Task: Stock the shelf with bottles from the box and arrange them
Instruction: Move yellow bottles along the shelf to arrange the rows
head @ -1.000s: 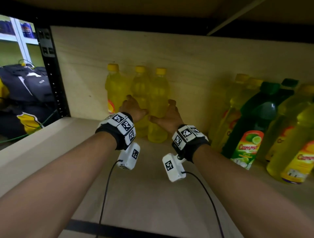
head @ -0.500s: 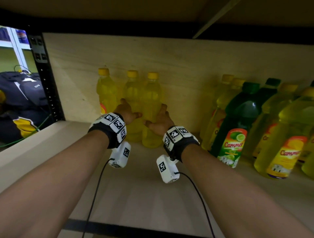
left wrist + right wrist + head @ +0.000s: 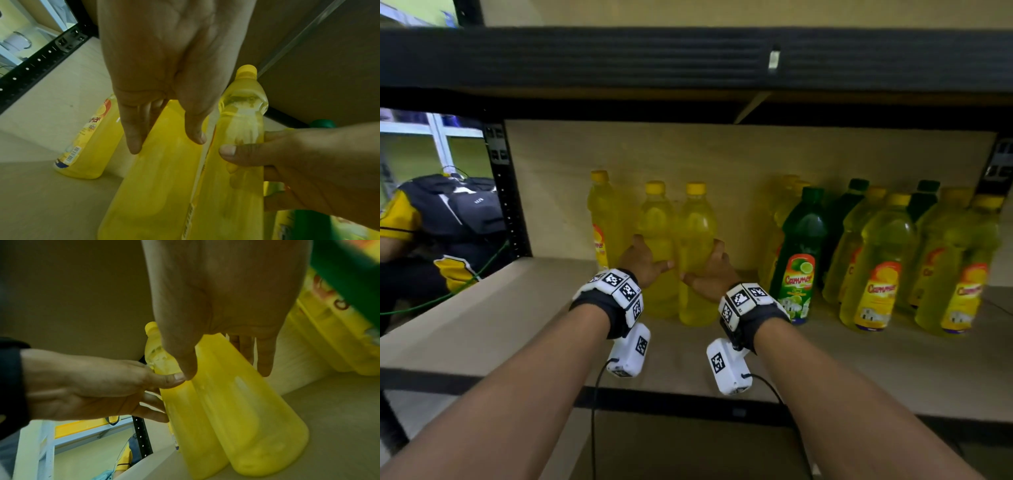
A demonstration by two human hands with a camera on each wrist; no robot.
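Two yellow-capped yellow bottles stand side by side on the wooden shelf board (image 3: 517, 325), close to its back panel. My left hand (image 3: 650, 262) grips the left bottle (image 3: 657, 219) low on its body, thumb in front and fingers behind; in the left wrist view the left hand (image 3: 164, 141) straddles that bottle (image 3: 160, 178). My right hand (image 3: 705, 269) grips the right bottle (image 3: 697, 219); in the right wrist view the right hand (image 3: 226, 371) wraps this bottle (image 3: 246, 418). A third yellow bottle (image 3: 599, 212) stands just left of them, untouched.
A cluster of yellow bottles (image 3: 876, 267) and green bottles (image 3: 798, 253) fills the shelf's right half. A black upright post (image 3: 506, 198) bounds the left end; the upper shelf's black beam (image 3: 688, 58) hangs overhead. A person in black and yellow (image 3: 431, 222) is beyond the post.
Both hands keep their hold on the two bottles, which stay by the back panel. The head view has drawn back and tilted up, showing the upper beam and more bottles on the right.
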